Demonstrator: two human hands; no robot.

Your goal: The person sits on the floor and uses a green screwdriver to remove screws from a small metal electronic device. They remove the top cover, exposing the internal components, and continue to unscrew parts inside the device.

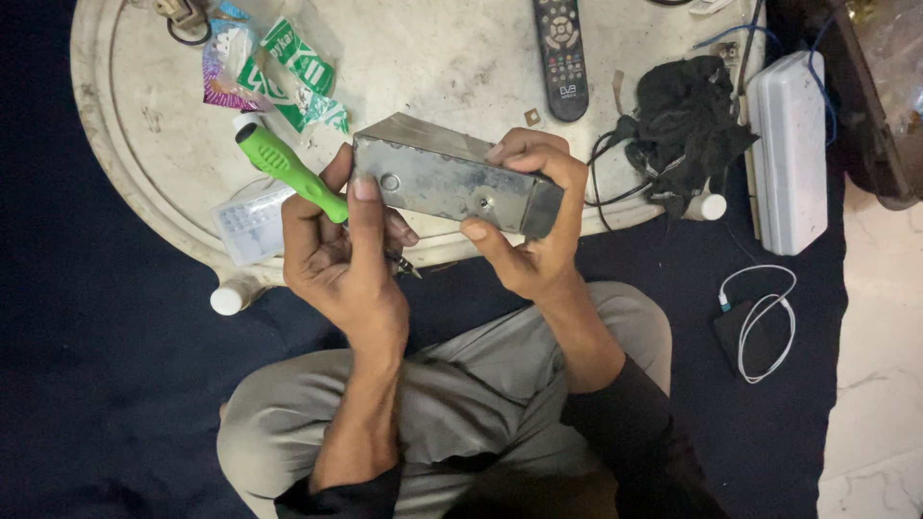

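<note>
Metal box (pixel 447 183) gripped by both hands; left hand (pixel 336 255) fingers also clamp green screwdriver (pixel 288 171) (right hand (pixel 529 231) wraps end).

Person seen from above, lower half of the frame. Dark, near-black long sleeves, both pushed up toward the elbows; forearms bare below them. Sleeve cuffs bunch at lower centre and lower right. Light grey-khaki trousers, creased, fabric folding across both thighs. Left hand (pixel 338 252) and right hand (pixel 532 223) bare: no gloves, rings or watch showing. Fingernails short. Feet out of sight.
</note>
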